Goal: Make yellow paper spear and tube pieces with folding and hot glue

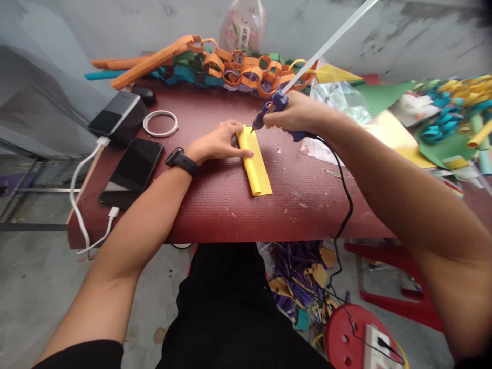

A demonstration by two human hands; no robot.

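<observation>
A yellow paper sheet (260,169), partly rolled into a tube, lies on the dark red table (215,205). My left hand (223,142) grips its left, rolled side near the far end, with the thumb on top and the other fingers at the far edge. In my right hand (294,113) is a blue hot glue gun (275,104), tilted down. Its nozzle is at the far end of the flat strip beside the roll; whether it touches the paper I cannot tell. A long clear glue stick (330,43) sticks out of the gun's back.
Orange paper chains (249,74) line the back by a plastic bag (243,28). At left are a phone (132,171), a power bank (119,118) and a white cable coil (160,123). The gun's black cord (348,197) hangs over the front edge toward a red stool (346,333).
</observation>
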